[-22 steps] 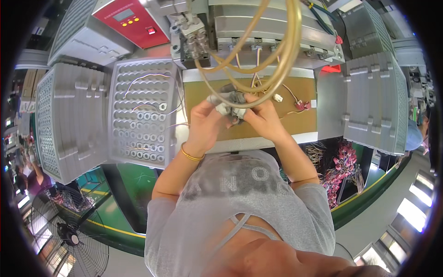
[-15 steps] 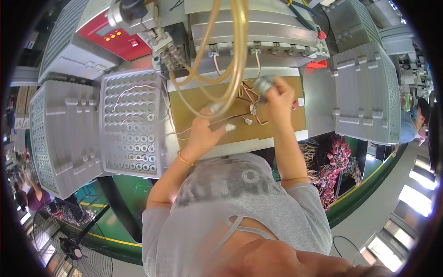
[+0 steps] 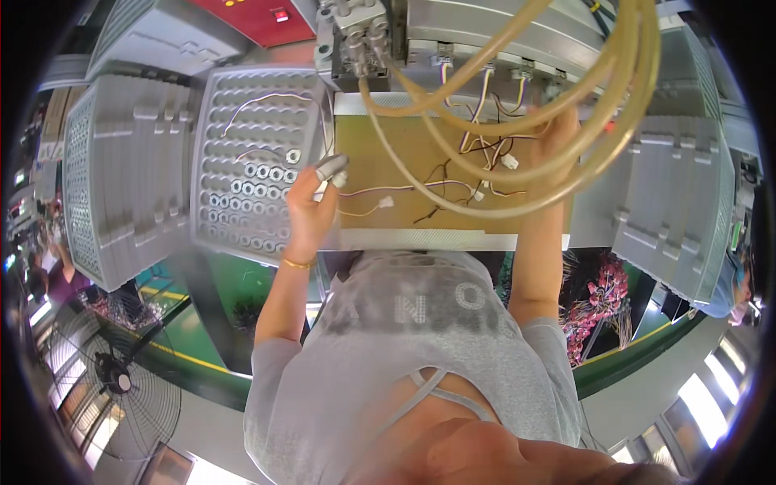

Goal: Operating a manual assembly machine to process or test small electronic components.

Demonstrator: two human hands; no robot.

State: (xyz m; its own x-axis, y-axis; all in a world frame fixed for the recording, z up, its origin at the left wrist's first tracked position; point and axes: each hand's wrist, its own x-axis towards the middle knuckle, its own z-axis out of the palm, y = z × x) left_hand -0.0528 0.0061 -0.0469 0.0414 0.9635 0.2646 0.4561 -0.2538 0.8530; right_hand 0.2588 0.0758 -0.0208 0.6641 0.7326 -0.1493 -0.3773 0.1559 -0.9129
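Note:
My left hand (image 3: 309,206) is closed in a pinch by the right edge of a grey dimpled tray (image 3: 212,93), with pale covers on the fingertips. What it pinches is hidden; a thin wire (image 3: 384,189) runs rightward from beside the fingers over the brown work mat (image 3: 372,153). My right hand (image 3: 562,133) reaches up to the right end of the machine's row of metal clamps (image 3: 444,55). Clear tubes cross it and it is blurred, so its fingers cannot be read. Coloured wire leads (image 3: 487,81) hang from several clamps. White connectors (image 3: 509,162) and dark wires lie on the mat.
Round metal rings (image 3: 263,172) fill part of the tray. Looping yellowish tubes (image 3: 517,212) hang over the mat. Stacked grey trays stand left (image 3: 133,182) and right (image 3: 675,186). A red-fronted box (image 3: 267,20) sits at the back left. Red-and-white wire bundles (image 3: 602,295) hang below right.
The whole view has shifted, with the bench now further right and higher. My left hand has drawn left to the tray's edge. My right hand has moved from above the mat to the clamps.

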